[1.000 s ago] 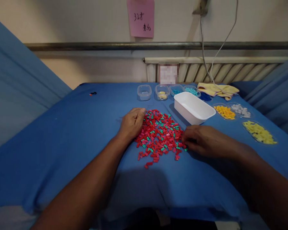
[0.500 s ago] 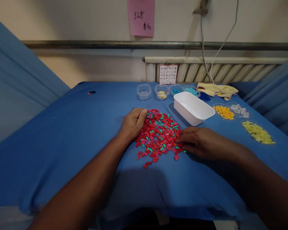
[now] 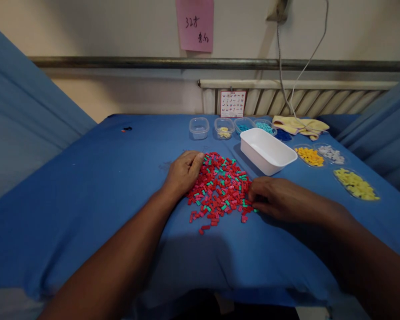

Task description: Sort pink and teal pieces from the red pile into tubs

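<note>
A loose pile of small red, pink and green toy building bricks lies on the blue cloth in front of me. My left hand rests flat and slightly cupped against the pile's left edge, its thumb along the bricks and nothing gripped. At the right edge, my right hand has its fingers curled in and pressed together. Whatever those fingers hold, if anything, is hidden. Beyond the right hand stands a white plastic tub with nothing visible inside.
Clear containers line the back: one bare, one with pale yellow bricks, others with blue ones. Orange, grey and yellow bricks sit at right. A yellow cloth and small black-and-orange item lie further back.
My right hand's fingers have curled inward and drawn slightly back to the right from the pile. My left hand stays against the bricks.
</note>
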`<control>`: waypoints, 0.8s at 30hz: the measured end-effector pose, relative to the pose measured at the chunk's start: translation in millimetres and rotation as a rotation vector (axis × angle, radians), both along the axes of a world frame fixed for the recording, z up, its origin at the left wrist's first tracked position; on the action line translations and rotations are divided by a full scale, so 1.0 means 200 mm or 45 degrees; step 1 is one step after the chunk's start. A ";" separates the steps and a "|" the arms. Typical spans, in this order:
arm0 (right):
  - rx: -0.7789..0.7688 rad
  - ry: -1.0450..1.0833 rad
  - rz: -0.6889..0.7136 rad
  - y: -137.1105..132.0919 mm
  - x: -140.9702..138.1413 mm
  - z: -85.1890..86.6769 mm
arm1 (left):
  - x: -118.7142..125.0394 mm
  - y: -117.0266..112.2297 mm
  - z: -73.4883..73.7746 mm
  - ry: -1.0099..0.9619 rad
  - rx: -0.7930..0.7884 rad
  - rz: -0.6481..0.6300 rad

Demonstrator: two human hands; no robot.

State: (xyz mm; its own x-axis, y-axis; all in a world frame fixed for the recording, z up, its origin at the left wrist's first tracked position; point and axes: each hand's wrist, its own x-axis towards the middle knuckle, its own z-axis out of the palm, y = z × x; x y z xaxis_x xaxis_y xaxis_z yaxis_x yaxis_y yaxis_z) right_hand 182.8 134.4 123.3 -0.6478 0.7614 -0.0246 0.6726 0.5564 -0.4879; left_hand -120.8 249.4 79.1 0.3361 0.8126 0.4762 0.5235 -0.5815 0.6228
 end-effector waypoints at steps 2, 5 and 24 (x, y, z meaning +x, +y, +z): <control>-0.012 -0.006 -0.004 0.00 0.00 0.00 | 0.00 0.00 0.00 0.008 0.001 0.000; -0.032 -0.020 -0.022 0.00 -0.01 0.00 | 0.00 0.00 0.00 0.012 0.001 -0.004; 0.106 0.078 -0.034 -0.01 -0.06 0.02 | 0.02 0.00 -0.01 -0.013 0.004 0.000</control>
